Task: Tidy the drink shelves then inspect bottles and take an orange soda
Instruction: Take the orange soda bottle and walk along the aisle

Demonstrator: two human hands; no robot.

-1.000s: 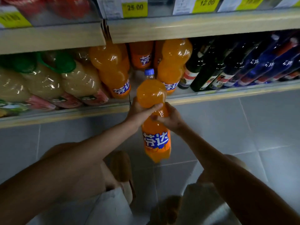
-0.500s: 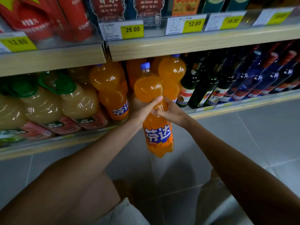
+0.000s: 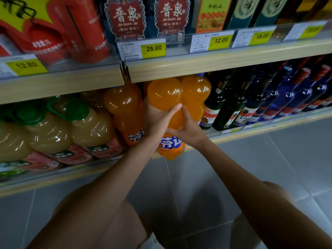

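Two shelves hold drinks. Along the lower shelf (image 3: pixel 269 128), orange sodas stand between pale juice jugs (image 3: pixel 89 130) and dark wine bottles (image 3: pixel 231 108). One orange soda bottle (image 3: pixel 165 97) is at that shelf's front, its base hanging past the edge. The left grip (image 3: pixel 158 121) and right grip (image 3: pixel 186 130) both curl round its waist.

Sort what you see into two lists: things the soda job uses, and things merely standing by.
In use: held orange soda bottle, left hand, right hand, shelved orange soda bottles.
Standing by: pale juice jugs, dark bottles, blue bottles, price tags.
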